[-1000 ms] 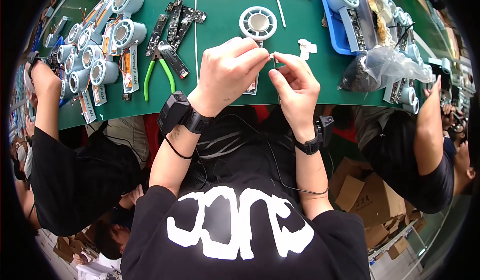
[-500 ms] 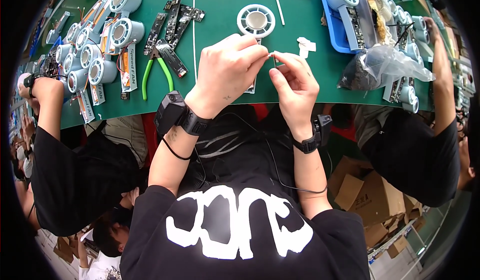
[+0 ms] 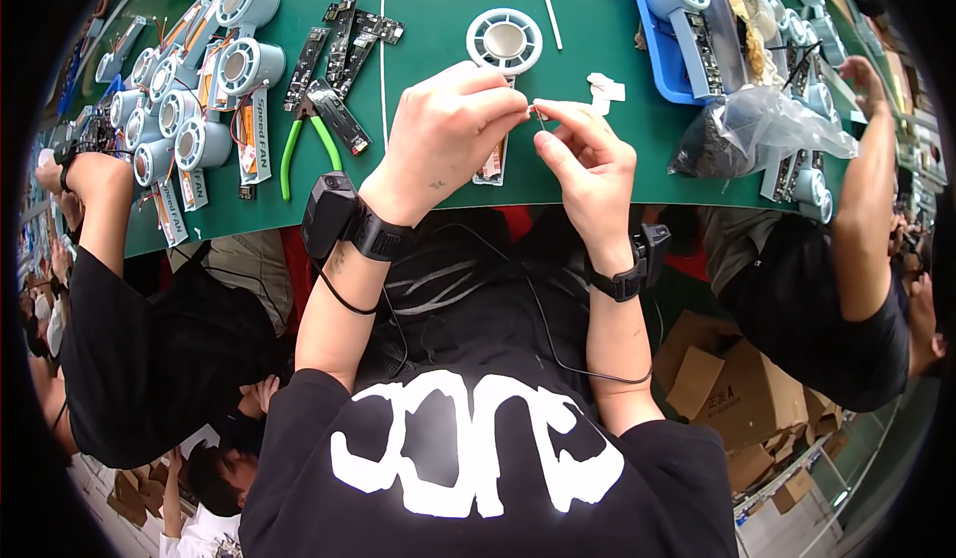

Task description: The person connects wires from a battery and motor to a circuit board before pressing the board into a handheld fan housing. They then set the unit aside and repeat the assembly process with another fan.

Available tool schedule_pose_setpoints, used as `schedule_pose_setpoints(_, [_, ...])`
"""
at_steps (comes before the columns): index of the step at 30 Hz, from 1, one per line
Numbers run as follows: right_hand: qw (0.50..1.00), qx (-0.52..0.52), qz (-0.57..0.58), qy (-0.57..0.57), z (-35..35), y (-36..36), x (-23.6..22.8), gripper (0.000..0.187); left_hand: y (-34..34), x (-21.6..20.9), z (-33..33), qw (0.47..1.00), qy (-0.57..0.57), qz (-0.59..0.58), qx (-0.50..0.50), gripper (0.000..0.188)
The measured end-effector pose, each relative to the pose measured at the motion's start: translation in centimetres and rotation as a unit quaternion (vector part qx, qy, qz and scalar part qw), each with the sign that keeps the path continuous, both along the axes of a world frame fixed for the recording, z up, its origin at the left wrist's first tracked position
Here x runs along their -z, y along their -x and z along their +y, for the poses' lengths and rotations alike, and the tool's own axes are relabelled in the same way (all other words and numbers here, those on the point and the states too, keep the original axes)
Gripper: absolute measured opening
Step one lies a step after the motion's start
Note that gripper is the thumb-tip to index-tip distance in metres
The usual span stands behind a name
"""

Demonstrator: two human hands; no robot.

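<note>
Left hand (image 3: 448, 130) and right hand (image 3: 588, 155) pinched one tiny part (image 3: 533, 110) together above the desk's (image 3: 438, 20) near edge;
fingertips met so it stayed steady; a round fan (image 3: 504, 42) lay just beyond.

Your mat (image 3: 438, 20) is deep green, the pliers (image 3: 299, 145) bright green-handled, the tray (image 3: 657, 35) blue, the fan housings (image 3: 244, 65) pale blue.

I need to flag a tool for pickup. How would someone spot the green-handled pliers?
On the green table, look left of the left hand. The pliers lie beside dark circuit strips, right of the pale blue fans; their bright green handles are unique there.
</note>
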State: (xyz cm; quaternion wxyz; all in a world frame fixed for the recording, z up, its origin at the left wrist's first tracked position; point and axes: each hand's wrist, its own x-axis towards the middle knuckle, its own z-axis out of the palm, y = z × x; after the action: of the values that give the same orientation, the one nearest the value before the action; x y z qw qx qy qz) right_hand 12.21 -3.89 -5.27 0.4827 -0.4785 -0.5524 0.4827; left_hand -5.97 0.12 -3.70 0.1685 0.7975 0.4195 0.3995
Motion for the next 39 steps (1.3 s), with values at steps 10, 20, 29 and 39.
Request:
schedule_pose_setpoints(10, [0.997, -0.064, 0.032, 0.042, 0.5, -2.1, -0.3, 0.035, -0.1, 0.0, 0.2, 0.998, 0.042, -0.047, 0.032, 0.011])
schedule_pose_setpoints(20, [0.995, -0.086, 0.048, -0.004, 0.7, -1.9, -1.2, 0.030, 0.2, -1.1, -0.4, 0.992, 0.101, -0.079, 0.016, 0.020])
schedule_pose_setpoints(29, [0.966, -0.042, 0.193, 0.166, 0.6, -0.9, -2.9, 0.026, -1.3, -0.7, -3.2, 0.984, -0.012, -0.095, -0.151, 0.024])
schedule_pose_setpoints(39, [0.938, -0.021, 0.265, 0.224, 0.9, -0.4, -3.2, 0.026, -0.4, -1.0, -3.0, 0.984, 0.041, -0.105, -0.139, 0.018])
